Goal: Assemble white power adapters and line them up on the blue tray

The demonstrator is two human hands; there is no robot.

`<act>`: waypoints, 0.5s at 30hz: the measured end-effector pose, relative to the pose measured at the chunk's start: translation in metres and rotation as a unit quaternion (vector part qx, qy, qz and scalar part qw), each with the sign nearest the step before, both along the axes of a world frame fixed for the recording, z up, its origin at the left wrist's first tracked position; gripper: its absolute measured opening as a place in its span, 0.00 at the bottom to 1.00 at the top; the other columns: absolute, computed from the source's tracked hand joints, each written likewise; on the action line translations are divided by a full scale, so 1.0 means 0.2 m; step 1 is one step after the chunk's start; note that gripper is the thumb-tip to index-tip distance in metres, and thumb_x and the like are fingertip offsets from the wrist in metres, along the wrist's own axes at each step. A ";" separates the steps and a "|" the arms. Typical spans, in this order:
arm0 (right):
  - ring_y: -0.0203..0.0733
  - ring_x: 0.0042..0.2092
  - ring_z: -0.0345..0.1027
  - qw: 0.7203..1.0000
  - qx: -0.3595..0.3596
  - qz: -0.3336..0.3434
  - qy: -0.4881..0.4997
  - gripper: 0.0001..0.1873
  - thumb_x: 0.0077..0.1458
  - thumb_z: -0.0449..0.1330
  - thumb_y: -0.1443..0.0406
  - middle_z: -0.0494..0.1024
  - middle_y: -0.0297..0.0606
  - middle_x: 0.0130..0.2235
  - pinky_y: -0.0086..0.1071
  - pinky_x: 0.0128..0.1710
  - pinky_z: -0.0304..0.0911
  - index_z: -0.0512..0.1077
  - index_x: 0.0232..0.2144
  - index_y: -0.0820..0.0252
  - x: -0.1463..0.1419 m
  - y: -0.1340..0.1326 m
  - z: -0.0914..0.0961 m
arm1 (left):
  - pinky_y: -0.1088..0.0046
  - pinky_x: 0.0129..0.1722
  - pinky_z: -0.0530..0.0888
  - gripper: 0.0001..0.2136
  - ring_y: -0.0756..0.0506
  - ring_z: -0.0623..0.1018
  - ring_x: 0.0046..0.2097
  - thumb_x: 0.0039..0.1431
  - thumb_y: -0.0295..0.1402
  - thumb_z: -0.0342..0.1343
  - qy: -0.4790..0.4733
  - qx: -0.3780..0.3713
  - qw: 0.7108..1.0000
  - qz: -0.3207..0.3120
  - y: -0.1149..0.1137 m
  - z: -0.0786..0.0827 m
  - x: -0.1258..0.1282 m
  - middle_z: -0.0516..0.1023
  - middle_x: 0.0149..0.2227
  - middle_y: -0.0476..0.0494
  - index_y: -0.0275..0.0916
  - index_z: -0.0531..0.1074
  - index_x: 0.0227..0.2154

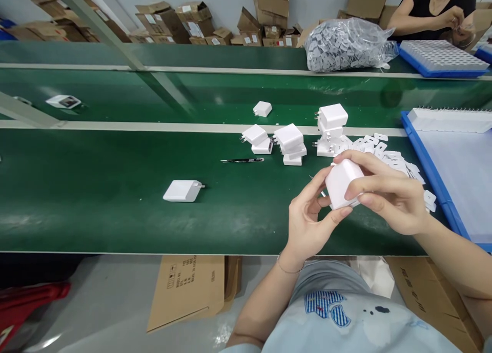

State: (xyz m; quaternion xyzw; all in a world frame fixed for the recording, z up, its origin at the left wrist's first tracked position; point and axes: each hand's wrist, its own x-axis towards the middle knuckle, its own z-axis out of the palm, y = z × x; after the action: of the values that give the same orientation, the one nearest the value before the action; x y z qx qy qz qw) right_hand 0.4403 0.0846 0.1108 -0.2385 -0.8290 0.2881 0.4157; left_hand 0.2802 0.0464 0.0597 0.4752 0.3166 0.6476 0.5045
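Note:
Between my two hands I hold a white plug-in charger (pixel 343 183) above the green work surface. My left hand (pixel 310 217) grips its left side and lower edge with thumb and fingers. From the right, my right hand (pixel 394 191) closes its fingers and thumb on the top and right side. Just behind my hands stand stacked white chargers (pixel 332 116), with small white plastic pieces (pixel 395 161) heaped to their right. Further left are more stacked chargers (pixel 290 137) and black tweezers (pixel 243 160). A single charger (pixel 183 190) lies at the middle left.
A blue-edged tray (pixel 434 173) borders the right side. A clear bag of small grey-white pieces (pixel 338 45) sits at the back, near a co-worker (pixel 434 15) and another tray (pixel 442 56). A slanted metal post (pixel 100 25) rises at the left. Cardboard boxes (pixel 192 291) stand below.

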 end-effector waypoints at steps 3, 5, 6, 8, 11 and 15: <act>0.53 0.54 0.69 0.998 0.019 -0.051 -0.006 0.15 0.65 0.52 0.55 0.76 0.44 0.52 0.50 0.51 0.65 0.78 0.36 0.52 -0.04 0.00 -0.02 | 0.69 0.45 0.81 0.24 0.40 0.80 0.51 0.51 0.38 0.69 -0.023 -0.009 1.000 -0.009 0.02 -0.01 0.01 0.81 0.49 0.41 0.41 0.75 0.52; 0.54 0.55 0.70 0.997 0.032 -0.075 -0.012 0.17 0.66 0.51 0.55 0.79 0.44 0.48 0.51 0.53 0.65 0.78 0.37 0.51 -0.06 0.01 -0.03 | 0.71 0.46 0.81 0.24 0.40 0.80 0.51 0.50 0.38 0.70 -0.052 -0.011 0.998 -0.017 0.04 -0.02 0.02 0.82 0.48 0.42 0.41 0.76 0.51; 0.53 0.55 0.70 0.996 0.029 -0.081 -0.016 0.17 0.66 0.51 0.55 0.79 0.43 0.46 0.50 0.54 0.64 0.78 0.39 0.51 -0.06 0.02 -0.04 | 0.71 0.47 0.80 0.24 0.40 0.80 0.51 0.49 0.38 0.71 -0.072 -0.021 0.997 -0.021 0.05 -0.03 0.02 0.82 0.48 0.42 0.41 0.77 0.50; 0.50 0.56 0.70 0.997 -0.017 -0.076 -0.029 0.18 0.67 0.50 0.55 0.79 0.41 0.49 0.48 0.56 0.64 0.78 0.44 0.51 -0.04 0.05 -0.03 | 0.68 0.50 0.79 0.22 0.40 0.81 0.50 0.49 0.40 0.71 -0.118 -0.068 0.990 -0.040 0.07 -0.04 0.02 0.83 0.47 0.42 0.40 0.79 0.47; 0.46 0.57 0.69 0.988 -0.137 -0.061 -0.043 0.19 0.66 0.52 0.54 0.75 0.39 0.57 0.45 0.58 0.64 0.74 0.53 0.49 0.02 0.12 -0.03 | 0.59 0.54 0.78 0.20 0.37 0.83 0.47 0.50 0.45 0.69 -0.173 -0.146 0.970 -0.087 0.08 -0.04 0.00 0.84 0.44 0.39 0.37 0.81 0.41; 0.45 0.49 0.75 0.967 -0.255 -0.013 -0.014 0.22 0.58 0.63 0.53 0.79 0.41 0.51 0.40 0.47 0.73 0.73 0.52 0.52 0.07 0.15 -0.09 | 0.54 0.52 0.80 0.21 0.34 0.84 0.45 0.50 0.50 0.66 -0.187 -0.156 0.958 -0.152 0.08 -0.03 0.03 0.85 0.41 0.41 0.39 0.80 0.41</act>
State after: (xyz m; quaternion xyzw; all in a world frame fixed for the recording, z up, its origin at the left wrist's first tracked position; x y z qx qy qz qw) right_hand 0.4551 0.1150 0.0938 -0.3520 -0.7306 0.4811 0.3329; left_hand 0.2852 0.0632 0.0534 0.3035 0.2371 0.5832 0.7152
